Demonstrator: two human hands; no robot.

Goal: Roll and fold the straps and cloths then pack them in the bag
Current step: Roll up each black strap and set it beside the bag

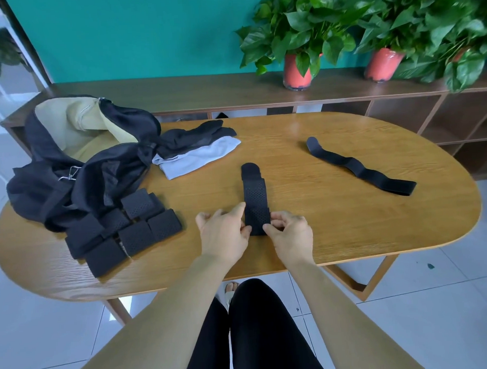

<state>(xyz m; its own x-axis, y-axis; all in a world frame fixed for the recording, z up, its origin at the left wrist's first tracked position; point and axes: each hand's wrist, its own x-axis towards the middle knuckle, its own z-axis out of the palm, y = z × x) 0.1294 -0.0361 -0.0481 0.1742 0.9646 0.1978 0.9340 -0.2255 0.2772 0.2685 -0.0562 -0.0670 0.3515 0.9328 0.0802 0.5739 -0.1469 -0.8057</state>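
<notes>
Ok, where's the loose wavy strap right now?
In the head view, the wavy strap lies on the right side of the table, untouched, right of the perforated strap.

Indoor lounge or casual office corner, could be home too, hard to call. Clues: teal painted wall, long dark-brown wooden cubby shelf running along it, leafy green plants in glossy coral-red pots on top. Oval light-wood table on slanted wooden legs out front, shiny white floor tiles underneath. Tidy, decorated vibe.
</notes>
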